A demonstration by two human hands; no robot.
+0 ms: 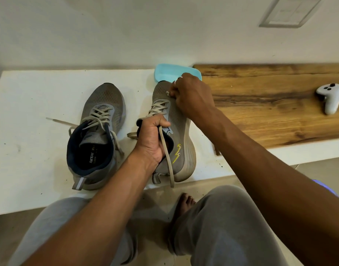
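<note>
Shoe: grey shoe (pixel 181 131) on the white counter (pixel 30 112), tipped so its logo side faces up.
Axis: heel toward you, toe away, pointing at the blue tray (pixel 170 71).
Left hand: your left hand (pixel 152 137) is clenched round the tongue and collar and steadies the shoe; a loose lace (pixel 165 148) hangs below it.
Right hand: your right hand (pixel 189 96) lies at the toe end, its fingers curled and pinching a small white piece (pixel 168 93) against the upper; what the piece is cannot be told.
Judgement: work toeward falls to your right hand, which is the nearer.
Surroundings: second shoe (pixel 99 131) just left; wooden board (pixel 270 112) to the right, carrying a controller (pixel 330 96).
</note>
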